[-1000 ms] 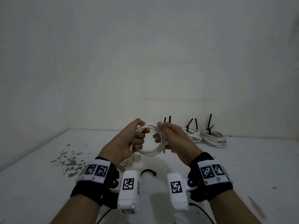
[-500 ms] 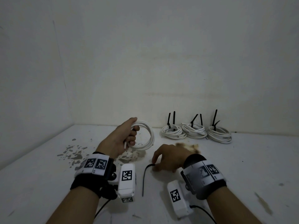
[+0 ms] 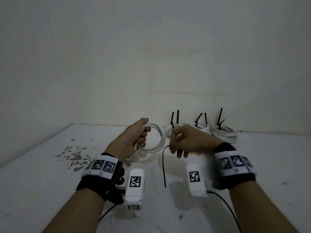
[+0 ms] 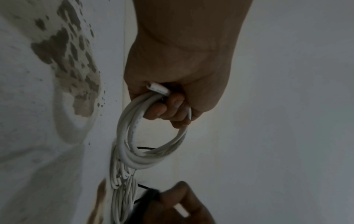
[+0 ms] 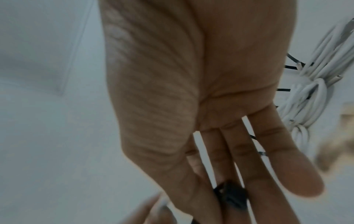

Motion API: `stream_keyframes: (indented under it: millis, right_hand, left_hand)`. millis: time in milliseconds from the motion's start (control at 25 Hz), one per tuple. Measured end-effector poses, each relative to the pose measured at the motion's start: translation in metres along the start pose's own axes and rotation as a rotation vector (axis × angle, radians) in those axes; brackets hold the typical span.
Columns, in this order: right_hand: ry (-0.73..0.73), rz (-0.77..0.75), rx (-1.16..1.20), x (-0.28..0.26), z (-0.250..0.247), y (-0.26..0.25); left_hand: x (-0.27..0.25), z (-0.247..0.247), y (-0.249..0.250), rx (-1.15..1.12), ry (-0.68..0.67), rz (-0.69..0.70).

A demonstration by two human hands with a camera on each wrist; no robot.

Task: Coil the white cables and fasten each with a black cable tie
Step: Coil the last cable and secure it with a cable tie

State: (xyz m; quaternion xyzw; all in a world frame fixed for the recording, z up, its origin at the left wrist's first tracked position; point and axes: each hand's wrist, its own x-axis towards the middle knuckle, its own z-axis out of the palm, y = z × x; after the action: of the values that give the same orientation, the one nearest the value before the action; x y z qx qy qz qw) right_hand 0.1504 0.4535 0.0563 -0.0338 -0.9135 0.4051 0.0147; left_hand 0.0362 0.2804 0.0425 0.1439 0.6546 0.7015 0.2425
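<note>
My left hand [image 3: 137, 137] grips a coiled white cable [image 3: 159, 140] above the table, fingers curled through the loop [image 4: 134, 136]. My right hand [image 3: 185, 142] is just right of the coil and pinches the top of a loose black cable tie [image 3: 164, 165] that hangs down toward the table. In the right wrist view the tie's dark end [image 5: 229, 195] shows between thumb and fingers, blurred.
Three tied white coils [image 3: 223, 133] with upright black tie tails [image 3: 219, 116] sit along the back wall. A patch of chipped paint [image 3: 74, 157] marks the white table [image 3: 50, 190] at the left. Walls close off the back and left.
My right hand let go of the coil, dropped to the table, picked up the black tie and has lifted it beside the coil. The left hand kept holding the coil.
</note>
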Motion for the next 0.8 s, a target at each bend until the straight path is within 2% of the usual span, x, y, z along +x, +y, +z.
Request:
stream_keyframes:
  millis: [160, 320, 600, 800]
  right_hand:
    - [0.138, -0.156, 0.37, -0.024, -0.028, -0.016]
    - [0.128, -0.297, 0.542, -0.031, -0.034, -0.027]
    - [0.043, -0.363, 0.44, -0.026, -0.023, -0.03]
    - [0.221, -0.354, 0.176, -0.028, -0.023, -0.035]
  left_hand:
    - [-0.002, 0.013, -0.002, -0.03, -0.003, 0.006]
    - [-0.004, 0.024, 0.0, -0.07, -0.022, 0.019]
    - [-0.009, 0.028, -0.001, -0.085, -0.005, 0.007]
    - [-0.012, 0.028, 0.0, -0.039, 0.074, 0.098]
